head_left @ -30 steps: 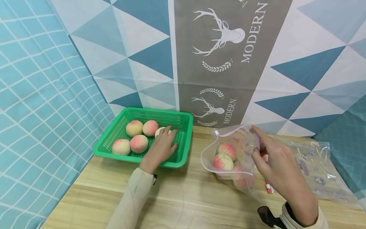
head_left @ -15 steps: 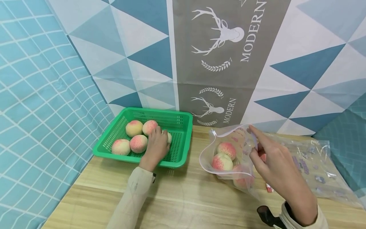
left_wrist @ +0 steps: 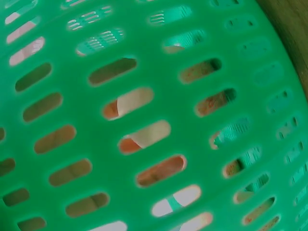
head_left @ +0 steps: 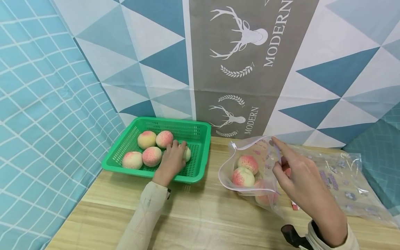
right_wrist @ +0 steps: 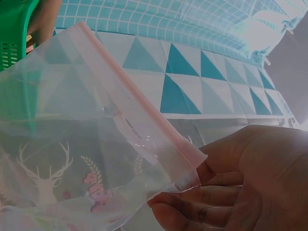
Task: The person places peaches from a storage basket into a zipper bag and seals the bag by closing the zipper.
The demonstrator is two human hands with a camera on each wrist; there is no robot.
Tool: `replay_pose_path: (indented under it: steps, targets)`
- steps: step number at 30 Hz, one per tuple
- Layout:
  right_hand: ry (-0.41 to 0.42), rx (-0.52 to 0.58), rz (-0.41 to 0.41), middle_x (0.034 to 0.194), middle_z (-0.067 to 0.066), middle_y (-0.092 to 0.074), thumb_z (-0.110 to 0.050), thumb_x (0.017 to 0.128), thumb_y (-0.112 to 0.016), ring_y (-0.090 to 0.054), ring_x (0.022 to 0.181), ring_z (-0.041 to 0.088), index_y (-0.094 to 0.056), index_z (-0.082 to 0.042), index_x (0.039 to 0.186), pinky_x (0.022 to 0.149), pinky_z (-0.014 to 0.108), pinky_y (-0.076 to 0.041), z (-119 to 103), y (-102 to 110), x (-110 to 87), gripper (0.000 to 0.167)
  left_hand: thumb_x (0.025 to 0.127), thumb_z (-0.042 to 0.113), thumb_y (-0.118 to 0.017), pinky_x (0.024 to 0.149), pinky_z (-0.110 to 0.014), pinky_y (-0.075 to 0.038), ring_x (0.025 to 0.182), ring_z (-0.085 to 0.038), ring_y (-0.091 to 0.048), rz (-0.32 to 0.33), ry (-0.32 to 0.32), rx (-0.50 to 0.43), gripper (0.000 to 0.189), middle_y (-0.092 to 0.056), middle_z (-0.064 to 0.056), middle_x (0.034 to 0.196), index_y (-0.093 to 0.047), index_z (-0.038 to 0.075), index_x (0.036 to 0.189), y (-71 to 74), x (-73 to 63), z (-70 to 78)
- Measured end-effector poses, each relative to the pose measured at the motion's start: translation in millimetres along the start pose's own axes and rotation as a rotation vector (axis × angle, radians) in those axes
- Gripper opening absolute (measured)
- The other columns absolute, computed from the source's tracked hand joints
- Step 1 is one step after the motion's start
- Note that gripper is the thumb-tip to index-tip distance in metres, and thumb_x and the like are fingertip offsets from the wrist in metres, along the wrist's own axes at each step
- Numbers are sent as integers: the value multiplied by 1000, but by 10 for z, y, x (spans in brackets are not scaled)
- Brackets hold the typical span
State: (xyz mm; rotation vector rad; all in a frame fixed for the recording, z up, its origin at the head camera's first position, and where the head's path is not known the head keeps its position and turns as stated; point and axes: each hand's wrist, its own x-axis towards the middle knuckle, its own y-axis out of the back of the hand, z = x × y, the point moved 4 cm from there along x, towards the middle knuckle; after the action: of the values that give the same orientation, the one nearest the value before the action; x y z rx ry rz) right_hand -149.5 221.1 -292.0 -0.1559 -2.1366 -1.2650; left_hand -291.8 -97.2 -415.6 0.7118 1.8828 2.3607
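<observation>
In the head view, my left hand (head_left: 171, 158) reaches into the green basket (head_left: 203, 160), its fingers curled over a pale peach (head_left: 188, 154) that they partly hide. Several pink and yellow peaches, such as the one nearest the hand (head_left: 152, 157), lie to its left. The basket's slotted wall (left_wrist: 159, 139) fills the left wrist view and mostly hides that hand. My right hand (head_left: 304, 177) pinches the edge of a clear zip bag (head_left: 225, 173), whose mouth gapes toward the left. Inside it sit several peaches (head_left: 243, 177). The right wrist view shows the bag's pink zip strip (right_wrist: 139, 101) at the fingers.
Another clear printed bag (head_left: 350, 187) lies flat on the wooden table (head_left: 193, 222) at the right. A small red item (head_left: 294, 205) shows beside the right hand. Patterned cloth (head_left: 162, 62) stands behind the basket, with blue checked cloth (head_left: 40, 114) at the left.
My left hand, spread over the pale peach a second ago, has drawn its fingers in around it. The right hand keeps its hold on the bag, almost unmoved.
</observation>
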Motion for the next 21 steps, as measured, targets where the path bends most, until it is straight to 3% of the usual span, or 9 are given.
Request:
replay_pose_path:
  steps: [5,9,21]
  targets:
    - [1,-6,-3,69,-8,-57,7,82,-58,-53,61,4,-51,-4,143,51,23,-39,-6,9,5,62,81,8,-82,58,-42,-54,79,-38,-58,-81,11,-80,51,-48,-26,112,-57,0,124,-8,30,10]
    - [1,-10,-4,69,-7,-57,7,82,-58,-52,61,4,-51,-3,143,50,23,-39,-6,10,5,62,80,9,-82,59,-41,-54,79,-33,-59,-92,-13,-90,48,-51,-24,111,-59,1,122,-19,42,18]
    - [8,13,-25,72,-8,-59,6,84,-58,-53,62,3,-51,-5,144,49,22,-37,-29,-26,-3,61,81,20,-83,67,-46,-57,91,-35,-65,-9,-77,-62,50,-62,-19,117,-66,5,125,-6,62,56]
